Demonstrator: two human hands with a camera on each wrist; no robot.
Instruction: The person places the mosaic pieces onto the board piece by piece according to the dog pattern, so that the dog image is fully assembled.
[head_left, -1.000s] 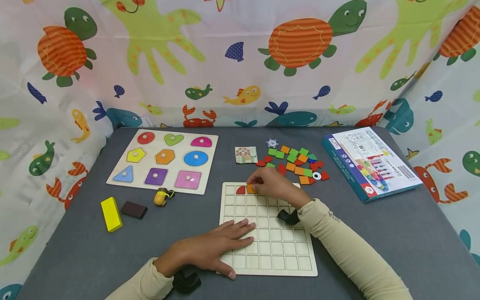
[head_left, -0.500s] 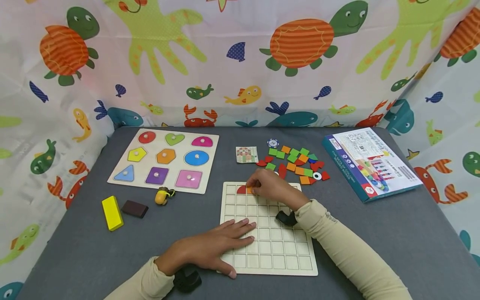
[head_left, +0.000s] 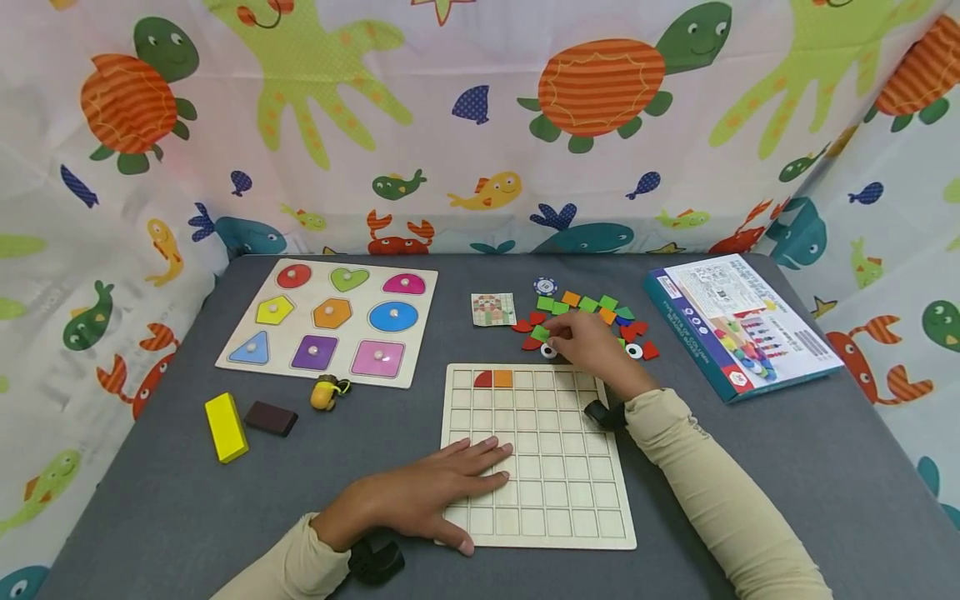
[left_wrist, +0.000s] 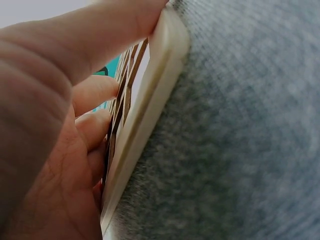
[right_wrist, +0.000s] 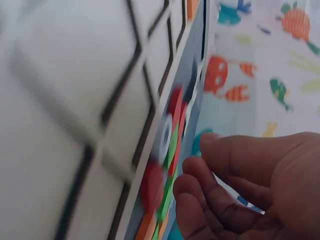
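My left hand (head_left: 420, 500) rests spread on the lower left of a pale wooden grid board (head_left: 555, 525); in the left wrist view its thumb lies at the board's edge (left_wrist: 150, 100). A red quarter-round piece (head_left: 483, 380) and an orange square tile (head_left: 502, 379) sit side by side in the top row. Above the board, my right hand (head_left: 592, 346) is over the pile of loose pieces, its fingertips beside a green tile (head_left: 540, 332). Its fingers are loosely bent in the right wrist view, and nothing shows between them. The hand hides part of the pile.
A pattern card (head_left: 492, 309) and a blue-white chip (head_left: 545, 287) lie by the pile. At right is a boxed set (head_left: 742, 325). At left are a shape puzzle board (head_left: 281, 337), a yellow block (head_left: 226, 427), a dark block (head_left: 271, 418) and a small yellow toy (head_left: 326, 392).
My right hand has let go of the orange tile in the top row and moved up and right to the loose pieces. The left hand stays put on the board.
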